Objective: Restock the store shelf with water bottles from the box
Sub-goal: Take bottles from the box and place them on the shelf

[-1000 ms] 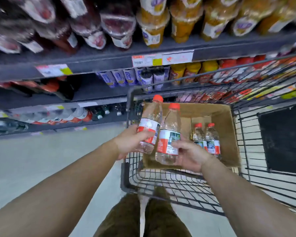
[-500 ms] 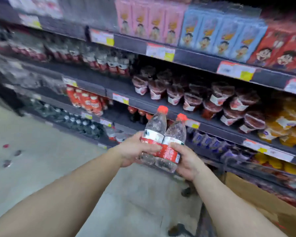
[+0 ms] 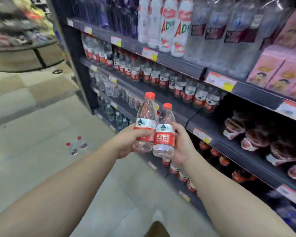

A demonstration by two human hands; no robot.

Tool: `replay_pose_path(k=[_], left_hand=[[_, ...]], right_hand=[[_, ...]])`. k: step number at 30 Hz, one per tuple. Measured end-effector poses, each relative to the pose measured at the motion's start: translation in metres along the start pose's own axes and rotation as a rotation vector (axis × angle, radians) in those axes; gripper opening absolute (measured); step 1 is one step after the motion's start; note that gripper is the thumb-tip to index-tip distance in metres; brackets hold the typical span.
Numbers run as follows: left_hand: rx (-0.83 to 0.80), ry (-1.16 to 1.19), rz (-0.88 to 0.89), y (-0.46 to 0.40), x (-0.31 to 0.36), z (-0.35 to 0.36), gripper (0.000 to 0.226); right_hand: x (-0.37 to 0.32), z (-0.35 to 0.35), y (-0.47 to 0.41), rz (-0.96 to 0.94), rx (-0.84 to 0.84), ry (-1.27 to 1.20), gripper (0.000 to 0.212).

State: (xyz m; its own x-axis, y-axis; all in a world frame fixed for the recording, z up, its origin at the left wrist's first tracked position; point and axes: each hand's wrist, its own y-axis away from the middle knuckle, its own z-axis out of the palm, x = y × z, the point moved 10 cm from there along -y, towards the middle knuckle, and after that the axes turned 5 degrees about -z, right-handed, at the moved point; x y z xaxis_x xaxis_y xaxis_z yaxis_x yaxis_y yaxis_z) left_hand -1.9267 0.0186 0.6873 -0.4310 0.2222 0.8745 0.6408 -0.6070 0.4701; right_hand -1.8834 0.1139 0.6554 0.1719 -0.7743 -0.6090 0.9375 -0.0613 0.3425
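Observation:
I hold two clear water bottles with red caps and red-and-white labels upright in front of the shelving. My left hand (image 3: pixel 126 140) grips the left bottle (image 3: pixel 146 120) around its label. My right hand (image 3: pixel 182 144) grips the right bottle (image 3: pixel 164 132) from the right side. The two bottles touch side by side. Behind them runs a dark shelf (image 3: pixel 176 106) with a row of matching water bottles (image 3: pixel 186 88) standing toward its back. The box and the cart are out of view.
Two small red-capped bottles (image 3: pixel 76 145) stand on the floor at left. Shelves above carry tall drink bottles (image 3: pixel 167 24) and pink cartons (image 3: pixel 280 65); lower shelves hold dark pouches (image 3: pixel 256 135) and red-capped bottles. A round display stand (image 3: pixel 22 53) sits far left. My shoe (image 3: pixel 158 218) is below.
My view has swung left along the shelving, from the cart and box to the water section. Both hands kept their bottles and carried them along, held close together.

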Motion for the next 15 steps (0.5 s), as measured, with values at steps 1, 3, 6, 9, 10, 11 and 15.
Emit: replay_pose_path(k=[1,3,6,9,10,11,15], left_hand=[[0.017,0.009,-0.01,-0.01,0.002,-0.012,0.015],[0.051,0.028,-0.034,-0.033,0.008,-0.038,0.017],[0.09,0.056,-0.053,-0.072,0.023,-0.07,0.022],[0.131,0.105,-0.094,-0.114,0.04,-0.095,0.014],[0.143,0.115,-0.098,-0.128,0.045,-0.102,0.013],[0.153,0.128,-0.095,-0.142,0.051,-0.109,0.012],[0.193,0.232,-0.107,-0.193,0.061,-0.131,0.017]], right_hand=[[0.001,0.007,-0.017,0.026,-0.034,0.0,0.067],[0.001,0.017,-0.052,0.067,-0.099,0.042,0.073],[-0.015,0.016,-0.107,0.073,-0.06,0.121,0.058],[-0.04,0.009,-0.158,0.085,0.03,0.171,0.064],[-0.049,0.006,-0.175,0.093,0.028,0.22,0.067],[-0.058,0.005,-0.191,0.105,0.03,0.273,0.069],[-0.086,0.001,-0.241,0.117,0.043,0.46,0.064]])
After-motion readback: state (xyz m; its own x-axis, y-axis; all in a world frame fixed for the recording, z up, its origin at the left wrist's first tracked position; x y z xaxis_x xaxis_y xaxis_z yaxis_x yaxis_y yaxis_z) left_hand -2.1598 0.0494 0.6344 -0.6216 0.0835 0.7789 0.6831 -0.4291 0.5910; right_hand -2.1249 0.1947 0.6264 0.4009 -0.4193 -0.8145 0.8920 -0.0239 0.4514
